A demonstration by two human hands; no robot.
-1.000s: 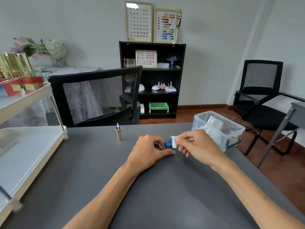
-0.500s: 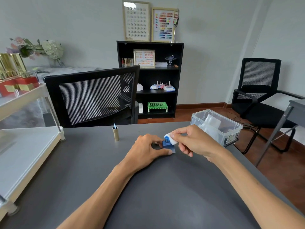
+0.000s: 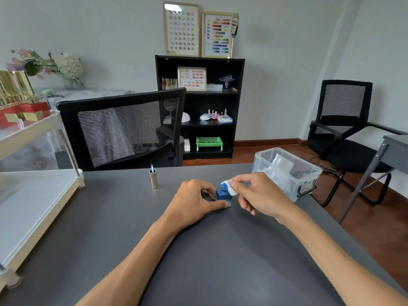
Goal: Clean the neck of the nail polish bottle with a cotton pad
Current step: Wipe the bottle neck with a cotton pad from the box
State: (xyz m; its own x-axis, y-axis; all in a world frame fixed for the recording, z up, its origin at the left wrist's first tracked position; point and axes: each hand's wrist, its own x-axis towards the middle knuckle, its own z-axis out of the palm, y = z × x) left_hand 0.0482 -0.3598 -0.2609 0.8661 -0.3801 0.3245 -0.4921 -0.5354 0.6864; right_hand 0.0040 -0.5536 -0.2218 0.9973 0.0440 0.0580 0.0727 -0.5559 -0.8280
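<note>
On the desk [image 3: 198,250], your left hand [image 3: 194,200] pinches the blue nail polish bottle [image 3: 223,195] between its fingers. Your right hand [image 3: 260,195] presses the cotton pad [image 3: 230,189] against its neck; wiping looks underway, with recapping left.
</note>
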